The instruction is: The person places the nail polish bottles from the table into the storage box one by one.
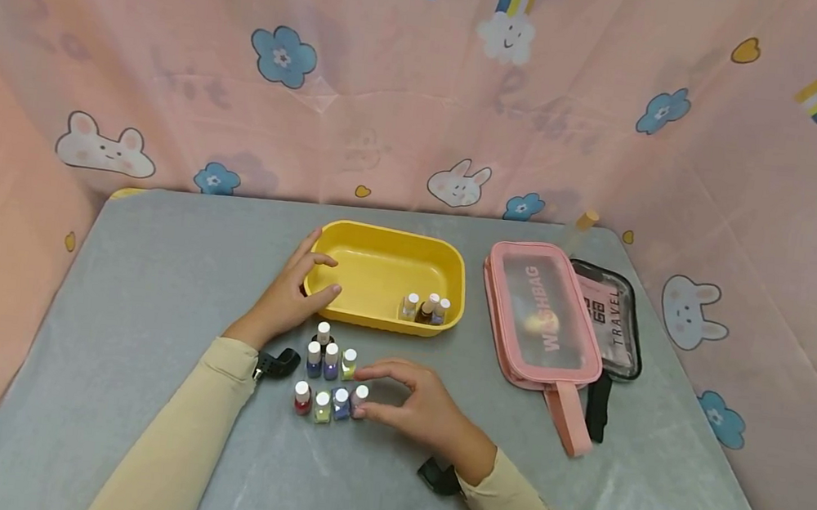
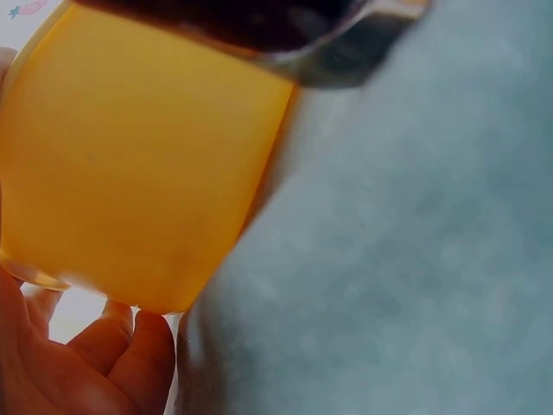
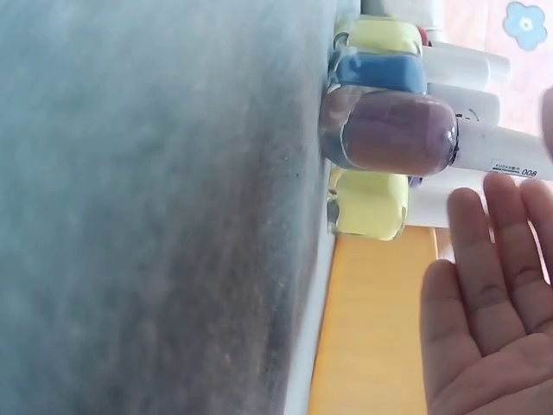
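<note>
My left hand (image 1: pixel 285 296) holds the left end of a yellow tray (image 1: pixel 365 277), its thumb over the front rim. In the left wrist view, fingertips rest against the tray's end wall. Three small nail polish bottles stand in the tray's front right corner. My right hand (image 1: pixel 430 411) is at a mauve nail polish bottle (image 3: pixel 393 131) with a white cap, thumb and index finger spread apart on either side of it. Beside it stand a blue bottle (image 1: pixel 341 404), a yellow-green bottle (image 1: pixel 322 408) and a red bottle (image 1: pixel 302 400). Several more bottles form a group behind them.
A pink wash bag (image 1: pixel 543 313) with a clear window lies to the right, partly over a black-edged clear travel bag (image 1: pixel 626 325). A yellow-capped clear item (image 1: pixel 586 220) is behind them. Patterned pink curtain (image 1: pixel 362 119) surrounds the grey-covered table (image 1: pixel 178 266).
</note>
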Demonstrator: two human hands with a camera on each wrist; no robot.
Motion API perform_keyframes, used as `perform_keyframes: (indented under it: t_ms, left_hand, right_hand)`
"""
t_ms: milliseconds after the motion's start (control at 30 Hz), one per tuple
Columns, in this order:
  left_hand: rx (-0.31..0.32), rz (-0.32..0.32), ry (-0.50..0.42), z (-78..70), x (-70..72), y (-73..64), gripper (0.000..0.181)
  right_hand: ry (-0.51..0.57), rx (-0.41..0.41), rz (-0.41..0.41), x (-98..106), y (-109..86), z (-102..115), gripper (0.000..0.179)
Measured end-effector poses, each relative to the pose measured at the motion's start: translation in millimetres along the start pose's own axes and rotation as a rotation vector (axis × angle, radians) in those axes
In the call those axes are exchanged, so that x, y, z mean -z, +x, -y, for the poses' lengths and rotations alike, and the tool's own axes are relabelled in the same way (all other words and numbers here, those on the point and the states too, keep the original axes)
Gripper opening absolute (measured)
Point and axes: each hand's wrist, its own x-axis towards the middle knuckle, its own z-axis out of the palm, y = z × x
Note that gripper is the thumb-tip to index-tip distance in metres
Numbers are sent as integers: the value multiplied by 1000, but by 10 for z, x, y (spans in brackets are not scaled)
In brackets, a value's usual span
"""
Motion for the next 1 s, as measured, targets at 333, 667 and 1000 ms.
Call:
perform_keyframes:
  t_ms: [333,667,1000]
  left_hand:
    - [-2,4,1,2,-1,0,43]
    - [12,6,6,-3,3,-15,43]
    - [11,4,-5,4,0,7,43]
  right_hand:
    - [4,-60,77,-65,16,-53,30]
    - [-4,-118,30,-65,13,9,23]
    - [-53,98,-95,385,336,276,22]
